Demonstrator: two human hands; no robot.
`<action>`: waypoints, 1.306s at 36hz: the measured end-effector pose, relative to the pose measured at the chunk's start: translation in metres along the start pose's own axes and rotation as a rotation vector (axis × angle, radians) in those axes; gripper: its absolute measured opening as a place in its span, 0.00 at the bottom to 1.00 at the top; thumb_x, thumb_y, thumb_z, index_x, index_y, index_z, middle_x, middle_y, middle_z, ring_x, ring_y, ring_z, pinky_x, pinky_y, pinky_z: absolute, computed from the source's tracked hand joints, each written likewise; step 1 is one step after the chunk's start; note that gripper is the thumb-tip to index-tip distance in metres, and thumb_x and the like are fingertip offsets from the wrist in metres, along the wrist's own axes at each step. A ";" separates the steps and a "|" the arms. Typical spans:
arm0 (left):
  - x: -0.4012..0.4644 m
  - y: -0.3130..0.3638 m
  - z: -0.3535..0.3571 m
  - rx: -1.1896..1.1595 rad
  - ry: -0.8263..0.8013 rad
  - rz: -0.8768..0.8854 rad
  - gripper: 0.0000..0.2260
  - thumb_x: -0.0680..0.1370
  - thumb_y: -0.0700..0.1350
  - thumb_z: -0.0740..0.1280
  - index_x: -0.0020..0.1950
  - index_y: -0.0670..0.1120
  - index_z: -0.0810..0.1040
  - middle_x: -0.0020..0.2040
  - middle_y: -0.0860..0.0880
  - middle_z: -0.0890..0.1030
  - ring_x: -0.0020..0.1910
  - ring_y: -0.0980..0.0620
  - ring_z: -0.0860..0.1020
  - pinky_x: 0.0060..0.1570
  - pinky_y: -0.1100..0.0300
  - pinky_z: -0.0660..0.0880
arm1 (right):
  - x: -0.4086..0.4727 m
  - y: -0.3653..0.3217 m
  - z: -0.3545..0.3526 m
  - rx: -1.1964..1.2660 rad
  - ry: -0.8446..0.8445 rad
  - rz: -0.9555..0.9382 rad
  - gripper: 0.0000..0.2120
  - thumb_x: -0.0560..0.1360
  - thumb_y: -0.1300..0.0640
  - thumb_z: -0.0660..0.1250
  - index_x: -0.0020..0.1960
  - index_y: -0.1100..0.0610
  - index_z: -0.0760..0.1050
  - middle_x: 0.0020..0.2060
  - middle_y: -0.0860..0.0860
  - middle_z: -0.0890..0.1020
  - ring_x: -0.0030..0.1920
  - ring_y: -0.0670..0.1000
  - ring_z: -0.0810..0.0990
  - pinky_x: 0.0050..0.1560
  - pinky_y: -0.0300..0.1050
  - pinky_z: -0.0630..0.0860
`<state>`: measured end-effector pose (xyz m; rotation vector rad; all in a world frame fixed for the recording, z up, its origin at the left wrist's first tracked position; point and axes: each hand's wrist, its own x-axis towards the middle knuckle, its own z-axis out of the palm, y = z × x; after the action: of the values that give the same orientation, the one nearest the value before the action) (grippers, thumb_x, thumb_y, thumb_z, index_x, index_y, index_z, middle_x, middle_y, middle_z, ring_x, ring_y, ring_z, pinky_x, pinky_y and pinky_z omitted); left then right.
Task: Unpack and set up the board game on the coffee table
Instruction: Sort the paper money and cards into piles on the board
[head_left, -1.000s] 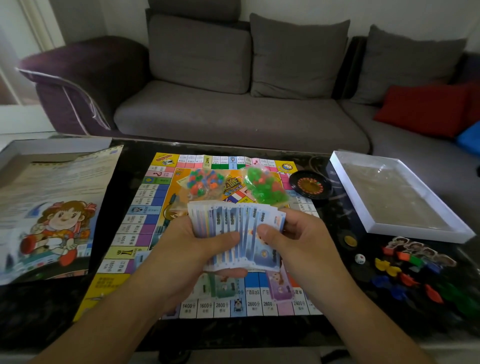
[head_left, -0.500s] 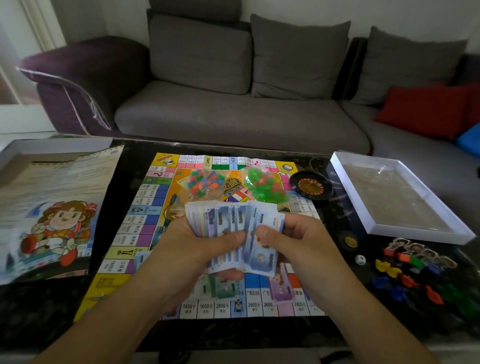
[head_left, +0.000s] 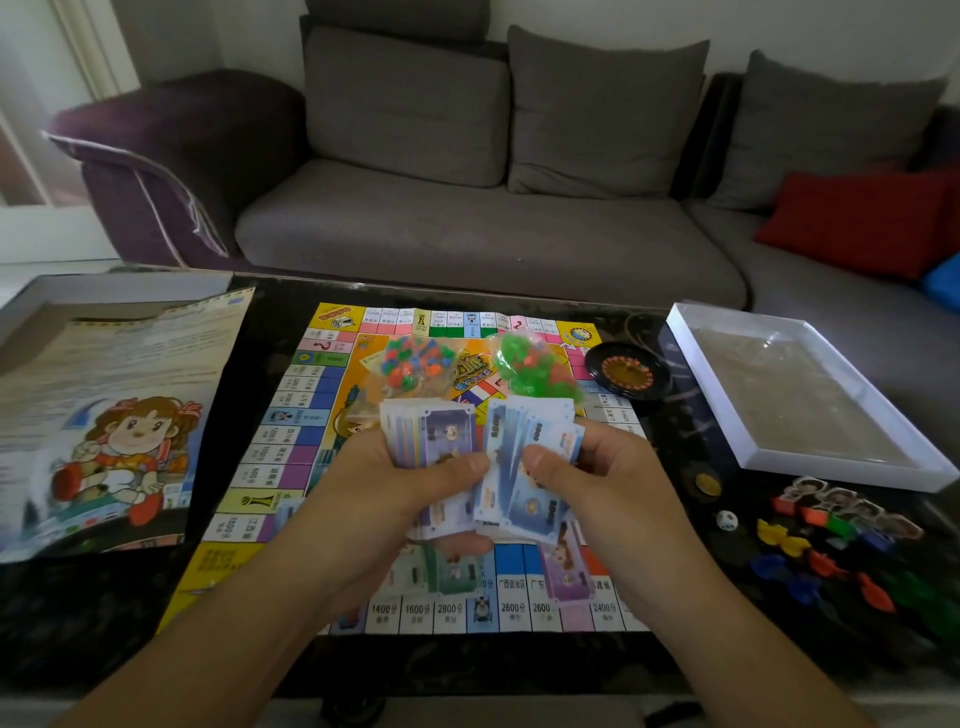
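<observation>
Looking through the head camera, I see my left hand (head_left: 395, 483) gripping a stack of purple play money (head_left: 431, 436), thumb pressed across it. My right hand (head_left: 597, 483) pinches a fan of blue notes (head_left: 524, 457) just beside that stack. Both hover above the game board (head_left: 291, 457) on the coffee table (head_left: 260, 312), with two bags of plastic pieces (head_left: 530, 364) just beyond my fingers.

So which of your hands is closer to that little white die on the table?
The right hand. It holds play money just left of the die, with only dark tabletop between them. The left hand grips the other wad of notes farther left, beyond the right hand.
</observation>
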<state>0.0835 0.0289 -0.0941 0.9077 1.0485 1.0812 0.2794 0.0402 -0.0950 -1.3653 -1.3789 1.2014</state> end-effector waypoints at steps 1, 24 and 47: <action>0.000 0.000 -0.001 0.007 0.012 0.001 0.12 0.77 0.37 0.72 0.60 0.42 0.84 0.52 0.41 0.88 0.47 0.37 0.87 0.35 0.43 0.85 | 0.001 0.001 0.000 -0.015 0.015 0.007 0.08 0.82 0.60 0.70 0.52 0.50 0.86 0.47 0.51 0.89 0.48 0.56 0.89 0.53 0.68 0.84; 0.005 0.039 -0.064 0.070 0.315 0.042 0.05 0.78 0.39 0.73 0.52 0.39 0.83 0.46 0.41 0.88 0.45 0.45 0.88 0.40 0.46 0.86 | 0.016 -0.002 0.038 -0.184 0.041 0.059 0.13 0.82 0.55 0.71 0.48 0.65 0.75 0.47 0.65 0.81 0.41 0.62 0.80 0.42 0.50 0.71; 0.008 0.056 -0.103 -0.062 0.307 -0.057 0.09 0.82 0.40 0.70 0.60 0.39 0.81 0.47 0.41 0.89 0.46 0.44 0.89 0.38 0.49 0.86 | -0.004 0.025 0.203 -1.078 -0.081 -0.334 0.32 0.59 0.56 0.79 0.62 0.61 0.76 0.51 0.55 0.78 0.50 0.56 0.77 0.51 0.49 0.78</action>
<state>-0.0277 0.0572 -0.0703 0.6700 1.2776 1.2234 0.0866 0.0207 -0.1592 -1.6477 -2.3560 0.2276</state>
